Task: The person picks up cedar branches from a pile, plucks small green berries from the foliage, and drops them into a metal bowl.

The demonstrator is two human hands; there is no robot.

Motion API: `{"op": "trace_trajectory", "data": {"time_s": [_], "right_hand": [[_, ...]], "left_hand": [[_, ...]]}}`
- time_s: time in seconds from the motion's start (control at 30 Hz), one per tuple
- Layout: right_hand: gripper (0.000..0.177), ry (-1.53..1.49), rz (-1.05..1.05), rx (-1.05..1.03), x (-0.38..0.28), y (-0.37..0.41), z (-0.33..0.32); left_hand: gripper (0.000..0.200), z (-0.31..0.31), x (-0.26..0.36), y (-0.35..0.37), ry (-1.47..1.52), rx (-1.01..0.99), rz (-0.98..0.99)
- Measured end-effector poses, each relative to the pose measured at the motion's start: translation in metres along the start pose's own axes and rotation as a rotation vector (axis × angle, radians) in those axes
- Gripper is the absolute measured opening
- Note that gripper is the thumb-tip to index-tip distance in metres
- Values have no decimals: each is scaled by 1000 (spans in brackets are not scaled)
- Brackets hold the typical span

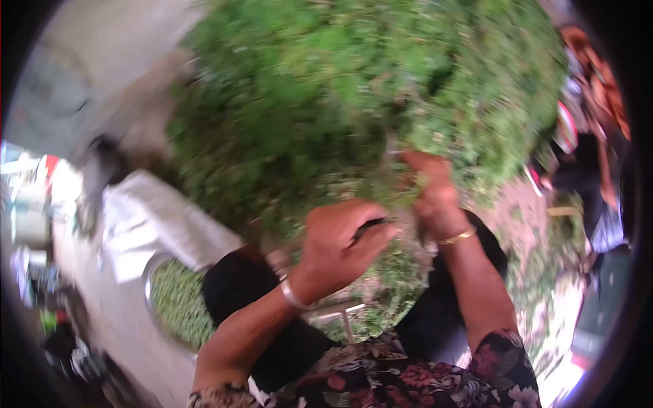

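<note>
A large heap of leafy green plants (306,88) fills the upper middle, blurred by motion. My left hand (345,239), with a silver bangle at the wrist, is closed just below the heap; a small dark shape shows between its fingers, too blurred to identify. To its right, my right hand (432,194), with a gold bangle, reaches the heap's lower edge. Its fingers are bent around green stems (411,194), though the ends are smeared. A gap separates the two hands.
A round metal-rimmed container of small green pieces (178,299) stands at lower left, beside a white sack (160,217). Another person (592,149) is at the right edge. Loose greens lie on the ground (524,228) at right. My dark-clothed knees flank the work area.
</note>
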State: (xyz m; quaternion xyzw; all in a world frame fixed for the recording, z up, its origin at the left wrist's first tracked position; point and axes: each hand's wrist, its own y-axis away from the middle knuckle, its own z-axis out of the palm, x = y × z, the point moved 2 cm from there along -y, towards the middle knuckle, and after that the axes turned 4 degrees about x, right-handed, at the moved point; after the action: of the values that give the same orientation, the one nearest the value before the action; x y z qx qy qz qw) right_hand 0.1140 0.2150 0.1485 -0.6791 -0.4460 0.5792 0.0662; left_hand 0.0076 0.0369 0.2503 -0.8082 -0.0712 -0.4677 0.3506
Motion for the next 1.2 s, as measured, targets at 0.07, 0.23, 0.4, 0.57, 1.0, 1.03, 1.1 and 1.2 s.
{"op": "trace_trajectory", "data": {"time_s": [0.07, 0.23, 0.4, 0.57, 1.0, 1.03, 1.1, 1.2], "right_hand": [[19, -449, 829, -67, -51, -22, 2], [20, -537, 1095, -20, -44, -1, 11], [18, -477, 1052, -28, -56, 18, -3], [14, -507, 1073, -63, -75, 26, -4], [21, -930, 840, 51, -216, -19, -8], [21, -1038, 803, -2, -228, -20, -9], [22, -1082, 772, 34, -261, -17, -14], [23, -1239, 699, 43, -281, -8, -25]], "left_hand": [[11, -26, -3, 4, 381, -31, -416], [17, -106, 1, 42, 1364, 398, -791], [16, -237, 20, 173, 1071, 953, -771], [33, -329, 19, 279, 29, 1108, -982], [28, -196, 80, 209, -124, 608, -616], [24, -173, 83, 195, 32, 368, -634], [33, -125, 75, 181, 273, 17, -934], [41, -48, 60, 176, 573, 207, -1164]]}}
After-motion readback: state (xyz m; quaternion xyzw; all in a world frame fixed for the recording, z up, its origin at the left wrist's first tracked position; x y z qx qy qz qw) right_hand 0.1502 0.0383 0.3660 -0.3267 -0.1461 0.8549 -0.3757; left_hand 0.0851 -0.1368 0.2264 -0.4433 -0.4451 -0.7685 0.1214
